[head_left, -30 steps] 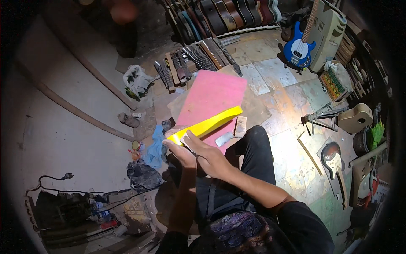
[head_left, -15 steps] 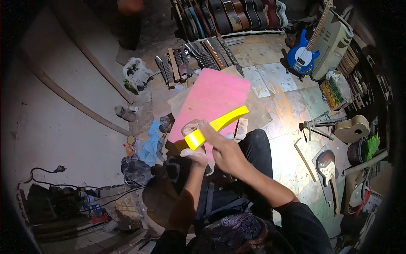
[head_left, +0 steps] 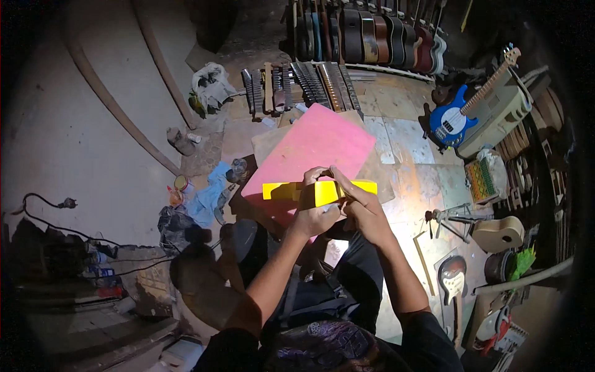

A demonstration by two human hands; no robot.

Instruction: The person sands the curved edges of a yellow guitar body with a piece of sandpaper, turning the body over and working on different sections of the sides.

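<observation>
A glossy yellow curved piece (head_left: pixel 328 193), long and narrow with a wider end, lies level across both hands above the pink board; its exact kind is not plain. My left hand (head_left: pixel 312 211) is closed round its middle, fingers curling up behind it. The right hand (head_left: pixel 365 217) grips it nearer the right end, its fingers laid over the top and side. Beyond the hands, the pink board (head_left: pixel 322 136) rests on brownish sheets on the floor. My fingertips look dusty, and parts of the yellow piece are hidden behind the fingers.
Several guitar necks (head_left: pixel 297 87) lie beyond the board, with a row of guitars (head_left: pixel 372 40) behind. A blue bass guitar (head_left: pixel 452 121) leans at the right. Nearer stand a metal stand (head_left: pixel 452 220) and an unfinished guitar body (head_left: pixel 499 234). At left lies a blue cloth (head_left: pixel 209 195).
The yellow piece has turned from slanting to level and shifted right. My right hand has moved from crossing over it to gripping its right part; the left has rolled upward round it.
</observation>
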